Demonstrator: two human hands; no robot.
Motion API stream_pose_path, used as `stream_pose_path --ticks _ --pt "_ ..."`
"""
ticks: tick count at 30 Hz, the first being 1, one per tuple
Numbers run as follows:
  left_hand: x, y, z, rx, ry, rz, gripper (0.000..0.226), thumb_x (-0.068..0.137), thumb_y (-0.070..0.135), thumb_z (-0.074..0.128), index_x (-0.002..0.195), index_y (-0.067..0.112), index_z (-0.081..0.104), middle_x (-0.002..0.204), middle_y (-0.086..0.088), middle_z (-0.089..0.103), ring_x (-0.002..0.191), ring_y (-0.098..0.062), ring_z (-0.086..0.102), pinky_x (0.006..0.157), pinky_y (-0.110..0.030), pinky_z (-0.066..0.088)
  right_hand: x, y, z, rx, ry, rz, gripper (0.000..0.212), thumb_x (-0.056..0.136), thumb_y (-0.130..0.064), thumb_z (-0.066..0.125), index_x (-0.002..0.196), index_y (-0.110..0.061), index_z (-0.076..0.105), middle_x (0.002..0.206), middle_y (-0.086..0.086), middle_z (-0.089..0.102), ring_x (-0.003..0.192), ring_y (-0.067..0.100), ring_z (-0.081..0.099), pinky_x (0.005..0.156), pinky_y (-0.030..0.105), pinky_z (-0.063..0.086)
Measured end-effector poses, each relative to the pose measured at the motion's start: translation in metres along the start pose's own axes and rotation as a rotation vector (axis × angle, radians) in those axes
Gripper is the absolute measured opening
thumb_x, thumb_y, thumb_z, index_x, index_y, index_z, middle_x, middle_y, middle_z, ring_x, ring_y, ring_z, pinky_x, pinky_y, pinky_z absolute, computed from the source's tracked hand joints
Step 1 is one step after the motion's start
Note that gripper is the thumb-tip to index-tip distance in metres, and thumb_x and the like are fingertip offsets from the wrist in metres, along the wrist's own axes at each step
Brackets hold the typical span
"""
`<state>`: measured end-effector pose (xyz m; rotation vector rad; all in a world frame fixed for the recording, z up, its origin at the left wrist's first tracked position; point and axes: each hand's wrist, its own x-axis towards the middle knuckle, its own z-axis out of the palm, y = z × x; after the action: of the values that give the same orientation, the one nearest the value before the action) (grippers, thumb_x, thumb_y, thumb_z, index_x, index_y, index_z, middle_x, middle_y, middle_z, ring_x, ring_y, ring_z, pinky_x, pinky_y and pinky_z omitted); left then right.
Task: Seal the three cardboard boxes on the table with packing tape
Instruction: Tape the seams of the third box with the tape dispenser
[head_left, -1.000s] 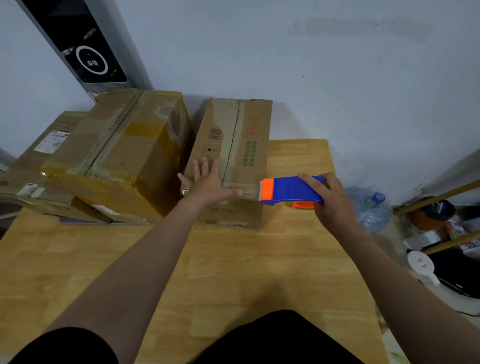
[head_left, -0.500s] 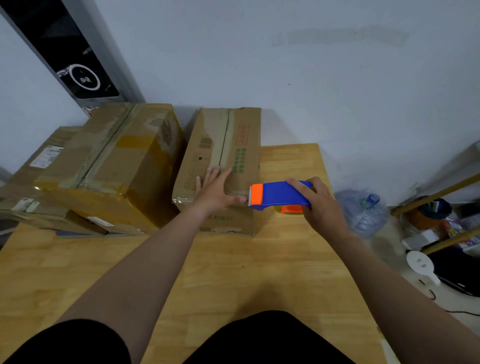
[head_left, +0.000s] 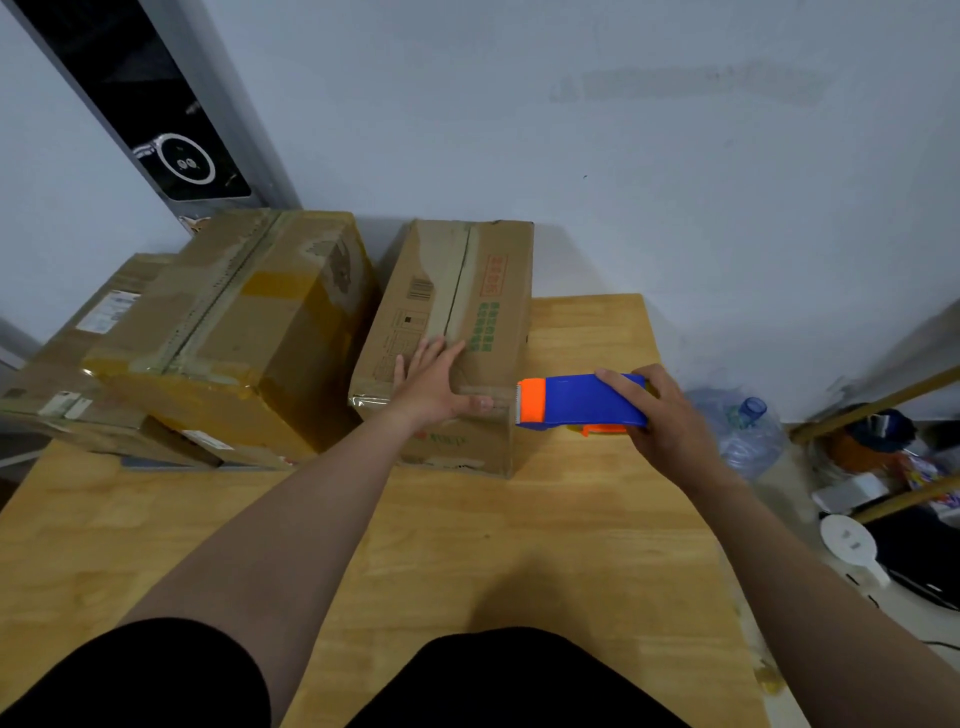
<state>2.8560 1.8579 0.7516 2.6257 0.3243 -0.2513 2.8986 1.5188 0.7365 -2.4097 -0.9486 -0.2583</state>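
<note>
Table (head_left: 519, 545): in front of the person, its far edge at the wall (head_left: 623, 156).
Right box (head_left: 457, 291): on the table's far middle, its far end at the wall.
Middle box (head_left: 244, 312): just left of the right box, partly over the left box.
Left box (head_left: 67, 364): leftmost, at the table's left edge.
Left hand (head_left: 436, 384): flat on the near end of the right box's top.
Dispenser (head_left: 587, 400): right of the right box, its front end at that box's near right corner.
Right hand (head_left: 670, 415): around the dispenser's rear end.
Bottle (head_left: 743, 431): on the floor, right of the table.
Panel (head_left: 176, 150): on the wall, behind the middle box.
Rack (head_left: 883, 410): far right, beyond the bottle.
</note>
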Motion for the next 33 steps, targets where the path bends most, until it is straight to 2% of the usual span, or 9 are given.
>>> stream_pose_path --ticks 5,12,17,20,24,26,29,31,33 --pt "0.001 0.001 0.0 -0.018 -0.008 0.004 0.114 0.073 0.074 0.072 0.163 0.034 0.015 0.172 0.004 0.0 0.156 -0.016 -0.012 0.123 -0.055 -0.013 -0.014 0.022 -0.01 -0.001 0.036 0.068 0.085 0.084 -0.001 0.072 0.15 -0.041 0.037 0.116 0.004 0.047 0.093 0.023 0.056 0.056 0.042 0.054" --pt "0.001 0.001 -0.001 -0.019 -0.008 -0.003 0.113 0.073 0.074 0.072 0.162 0.034 0.017 0.172 0.004 0.0 0.157 -0.016 -0.011 0.123 -0.055 -0.013 -0.013 0.018 -0.008 -0.052 -0.027 0.123 0.081 0.088 -0.008 0.07 0.15 -0.044 0.034 0.113 0.002 0.044 0.092 0.019 0.052 0.052 0.04 0.054" --pt "0.001 0.003 0.0 -0.013 0.021 -0.012 0.111 0.073 0.072 0.075 0.161 0.034 0.02 0.171 0.005 0.004 0.157 -0.015 -0.008 0.123 -0.054 -0.014 0.004 0.004 -0.006 -0.082 -0.173 0.228 0.072 0.093 -0.011 0.058 0.147 -0.052 0.033 0.107 -0.003 0.04 0.093 0.02 0.051 0.061 0.04 0.054" --pt "0.001 0.002 0.0 -0.021 0.023 -0.011 0.111 0.073 0.072 0.075 0.161 0.034 0.021 0.171 0.004 0.006 0.157 -0.015 -0.007 0.123 -0.054 -0.013 0.021 -0.01 -0.007 -0.089 -0.252 0.294 0.066 0.094 -0.011 0.052 0.145 -0.05 0.037 0.105 -0.003 0.038 0.098 0.024 0.051 0.067 0.039 0.05" --pt "0.001 0.003 -0.001 -0.017 0.018 -0.021 0.11 0.072 0.072 0.075 0.161 0.035 0.021 0.171 0.005 0.005 0.157 -0.014 -0.006 0.124 -0.054 -0.012 0.035 -0.022 -0.005 -0.248 -0.3 0.277 0.061 0.096 -0.016 0.052 0.144 -0.05 0.032 0.108 0.001 0.041 0.101 0.025 0.051 0.065 0.04 0.051" --pt "0.0 0.004 -0.001 -0.018 0.012 -0.024 0.109 0.072 0.072 0.075 0.161 0.036 0.022 0.171 0.005 0.005 0.157 -0.014 -0.006 0.124 -0.054 -0.012 0.03 -0.013 0.0 -0.383 -0.38 0.296 0.062 0.096 -0.018 0.054 0.144 -0.049 0.032 0.111 0.004 0.043 0.101 0.028 0.052 0.065 0.04 0.051" --pt "0.001 0.003 -0.001 -0.032 0.018 -0.023 0.109 0.072 0.072 0.075 0.16 0.035 0.022 0.171 0.005 0.005 0.157 -0.014 -0.006 0.123 -0.054 -0.014 0.011 0.011 0.01 -0.295 -0.469 0.471 0.064 0.094 -0.013 0.052 0.144 -0.05 0.037 0.107 0.0 0.041 0.098 0.031 0.057 0.075 0.046 0.055" --pt "0.001 0.004 -0.001 -0.025 0.02 -0.021 0.11 0.072 0.073 0.075 0.16 0.035 0.022 0.171 0.005 0.006 0.157 -0.014 -0.004 0.123 -0.054 -0.013 0.003 0.02 0.02 -0.216 -0.506 0.53 0.066 0.092 -0.008 0.05 0.144 -0.048 0.04 0.106 0.0 0.046 0.093 0.03 0.06 0.074 0.044 0.055" --pt "0.001 0.005 0.0 -0.025 0.013 -0.025 0.11 0.072 0.072 0.075 0.161 0.035 0.022 0.17 0.006 0.006 0.157 -0.013 -0.004 0.123 -0.053 -0.013 0.0 0.021 0.031 -0.116 -0.584 0.562 0.068 0.089 -0.003 0.049 0.145 -0.042 0.045 0.116 0.006 0.056 0.096 0.03 0.063 0.072 0.038 0.051"
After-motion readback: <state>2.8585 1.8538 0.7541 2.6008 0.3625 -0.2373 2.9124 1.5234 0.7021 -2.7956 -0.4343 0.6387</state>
